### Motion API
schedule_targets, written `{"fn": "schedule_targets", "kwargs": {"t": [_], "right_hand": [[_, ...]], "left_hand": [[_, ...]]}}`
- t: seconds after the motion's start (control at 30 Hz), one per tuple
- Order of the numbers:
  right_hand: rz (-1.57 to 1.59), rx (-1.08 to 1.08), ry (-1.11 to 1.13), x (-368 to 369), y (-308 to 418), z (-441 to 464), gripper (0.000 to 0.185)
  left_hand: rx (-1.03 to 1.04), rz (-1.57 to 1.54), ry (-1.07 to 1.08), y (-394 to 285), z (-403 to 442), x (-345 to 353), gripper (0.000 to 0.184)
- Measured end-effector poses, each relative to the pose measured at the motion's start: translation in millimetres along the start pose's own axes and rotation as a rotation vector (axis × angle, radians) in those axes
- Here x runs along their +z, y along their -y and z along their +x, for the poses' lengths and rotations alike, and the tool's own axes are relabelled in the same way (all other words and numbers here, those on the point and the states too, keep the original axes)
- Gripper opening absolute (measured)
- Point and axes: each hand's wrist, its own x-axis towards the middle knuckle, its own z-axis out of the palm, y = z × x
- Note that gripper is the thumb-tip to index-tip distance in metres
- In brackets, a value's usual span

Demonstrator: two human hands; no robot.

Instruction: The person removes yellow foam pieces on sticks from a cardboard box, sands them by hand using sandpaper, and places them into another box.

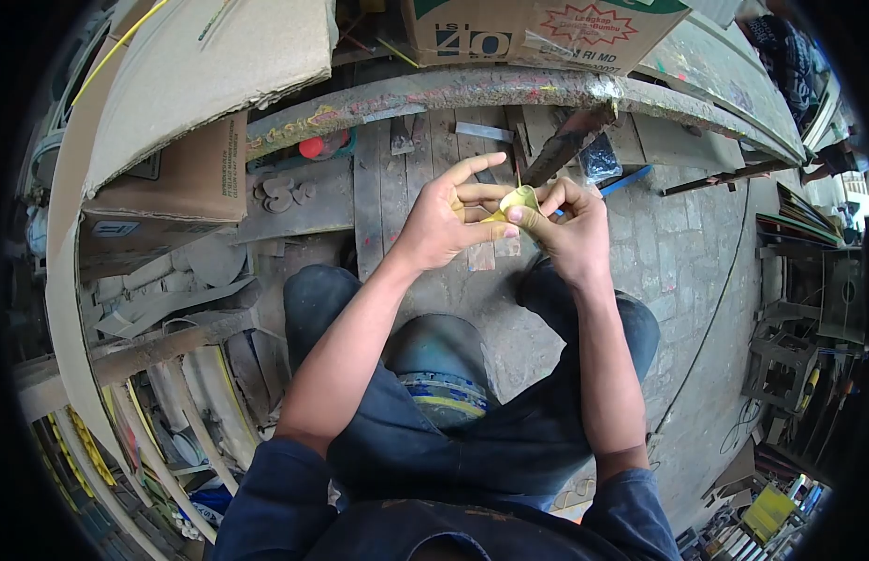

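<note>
A small yellow piece, thin and curled (521,199), is held up between my two hands in front of my knees. The thumb of my right hand (577,234) presses on it, with the fingers bent behind, so that hand is closed on it. From the other side, my left hand (442,224) pinches its lower left edge between thumb and middle fingers, while the index finger points away. Whether the piece is sandpaper or something else I cannot make out. Part of it is hidden by the fingers.
A paint-stained wooden beam (406,96) runs across, with a printed cardboard box (547,37) above it. Another carton (163,187) stands at left. Between my legs is a round blue-green container (442,351). A blue strip (626,180) lies right of my hands. Cluttered shelves (781,374) line the right.
</note>
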Motion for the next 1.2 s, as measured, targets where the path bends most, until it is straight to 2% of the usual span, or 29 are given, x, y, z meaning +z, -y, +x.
{"fn": "schedule_targets", "kwargs": {"t": [0.07,0.13,0.2,0.27,0.3,0.47,0.57,0.6,0.67,0.7,0.83,0.9,0.93,1.0,1.07,1.1,1.2], "right_hand": [[-0.020,-0.062,-0.020,-1,3,4,0.031],[0.333,-0.040,-0.080,-5,2,10,0.030],[0.294,-0.018,-0.101,-10,0,11,0.029],[0.401,0.102,-0.187,-6,-3,11,0.029],[0.501,0.109,-0.143,-5,-3,11,0.026],[0.394,0.119,0.018,-2,3,7,0.018],[0.220,-0.090,0.032,3,-12,8,0.026],[0.219,-0.097,0.030,2,-8,8,0.026],[0.270,0.079,0.038,-1,2,6,0.026],[0.211,0.102,-0.023,-6,1,8,0.029],[0.270,0.058,-0.120,-9,-9,15,0.031],[0.356,0.119,-0.130,-5,-4,12,0.030],[0.442,0.182,-0.135,1,4,9,0.029],[0.389,0.191,-0.137,8,9,7,0.028],[0.323,-0.042,-0.055,11,-4,6,0.027],[0.174,-0.085,0.018,9,-5,8,0.028],[0.111,0.061,0.041,-1,4,5,0.029]], "left_hand": [[0.020,-0.012,-0.005,-3,0,0,0.078],[-0.056,-0.120,0.010,-12,-1,2,0.080],[-0.028,-0.131,0.014,-12,1,4,0.080],[0.002,-0.139,0.010,-10,2,3,0.079],[0.034,-0.072,-0.011,-8,2,2,0.076],[0.056,-0.042,-0.027,-4,1,-1,0.068],[0.074,-0.001,0.000,-1,1,0,0.061],[0.079,0.001,0.005,1,1,-1,0.061],[0.114,0.091,0.005,5,1,-2,0.058],[0.077,-0.015,-0.015,1,1,-2,0.057],[-0.008,-0.055,-0.019,-6,0,3,0.057],[0.117,0.042,-0.050,1,5,0,0.059],[0.118,0.041,-0.051,1,6,-1,0.059],[0.074,0.027,-0.076,0,6,-2,0.062],[0.064,0.030,-0.050,-1,4,-1,0.063],[0.052,0.035,-0.018,-1,2,0,0.064],[0.067,0.035,-0.005,0,1,-3,0.064]]}}
